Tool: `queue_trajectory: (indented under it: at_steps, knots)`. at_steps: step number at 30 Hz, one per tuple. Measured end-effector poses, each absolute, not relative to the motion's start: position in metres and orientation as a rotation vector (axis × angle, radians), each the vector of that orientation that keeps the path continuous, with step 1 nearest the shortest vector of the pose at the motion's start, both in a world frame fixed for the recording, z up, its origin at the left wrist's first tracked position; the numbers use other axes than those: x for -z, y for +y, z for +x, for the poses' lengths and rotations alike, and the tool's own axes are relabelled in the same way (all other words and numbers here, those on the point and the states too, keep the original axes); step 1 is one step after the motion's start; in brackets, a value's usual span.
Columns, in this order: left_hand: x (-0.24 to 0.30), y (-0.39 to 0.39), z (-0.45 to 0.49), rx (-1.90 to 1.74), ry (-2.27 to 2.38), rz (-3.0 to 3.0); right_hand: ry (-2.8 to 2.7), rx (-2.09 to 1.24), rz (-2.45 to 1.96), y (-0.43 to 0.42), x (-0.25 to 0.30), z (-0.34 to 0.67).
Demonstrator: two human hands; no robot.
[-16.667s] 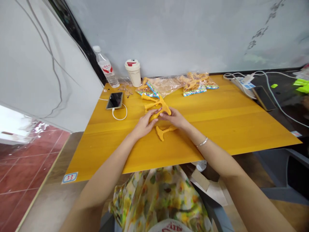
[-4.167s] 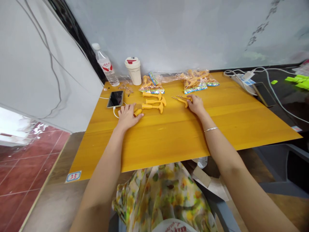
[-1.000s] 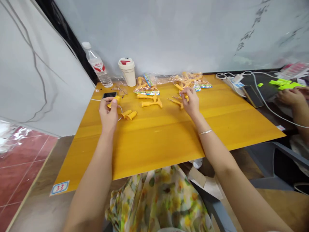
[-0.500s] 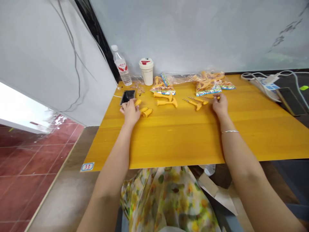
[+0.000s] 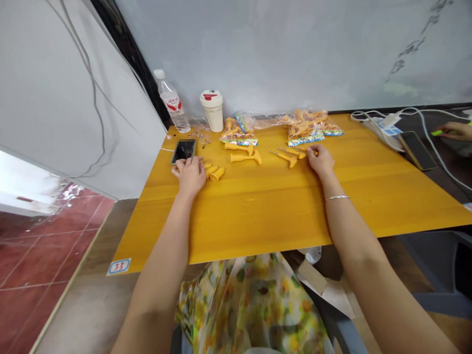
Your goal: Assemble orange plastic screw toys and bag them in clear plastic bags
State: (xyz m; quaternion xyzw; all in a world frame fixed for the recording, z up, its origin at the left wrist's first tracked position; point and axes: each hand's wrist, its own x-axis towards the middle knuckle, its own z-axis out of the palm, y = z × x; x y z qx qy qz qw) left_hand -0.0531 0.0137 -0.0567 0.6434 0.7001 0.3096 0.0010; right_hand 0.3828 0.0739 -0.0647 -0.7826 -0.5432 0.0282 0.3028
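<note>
My left hand (image 5: 190,172) lies on the yellow table (image 5: 280,211) with its fingers loosely spread and nothing in them. It touches a cluster of small orange cone pieces (image 5: 215,172) just to its right. My right hand (image 5: 320,160) rests farther right, fingertips pinched on the end of an orange screw piece (image 5: 314,152). Two more orange screw pieces (image 5: 287,156) lie just left of it. Two orange T-shaped handles (image 5: 245,157) lie between my hands.
Clear bags of orange parts (image 5: 309,129) lie at the back by the wall, beside a white cup (image 5: 213,109) and a water bottle (image 5: 170,101). A phone (image 5: 183,150) lies ahead of my left hand. A power strip (image 5: 383,129) and another person's hand (image 5: 453,130) are at the right.
My left hand has set its cone down beside the other two and flattened on the table. My right hand has lowered its screw piece next to the other screws.
</note>
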Motion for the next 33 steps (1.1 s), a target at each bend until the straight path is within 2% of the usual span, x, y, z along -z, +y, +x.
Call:
queue_trajectory:
  at_steps: [10, 13, 16, 22, 26, 33]
  knots:
    - [0.052, 0.011, -0.048, -1.059, 2.141, 2.045, -1.411, -0.01, -2.166, 0.066, 0.053, 0.375]
    - [0.05, 0.01, -0.047, -1.09, 2.129, 2.047, -1.439, 0.126, -2.078, 0.062, 0.045, 0.37]
    - [0.048, 0.008, -0.044, -1.106, 2.09, 2.079, -1.607, 0.262, -1.822, 0.056, 0.036, 0.348]
    - [0.042, -0.001, -0.027, -1.088, 1.953, 2.236, -2.178, 0.175, -1.467, 0.047, 0.046, 0.264]
    - [0.042, -0.005, -0.017, -1.034, 1.902, 2.318, -2.419, 0.129, -1.457, 0.046, 0.059, 0.239]
    - [0.044, -0.006, -0.012, -0.985, 1.87, 2.372, -2.49, 0.144, -1.603, 0.036, 0.055, 0.234]
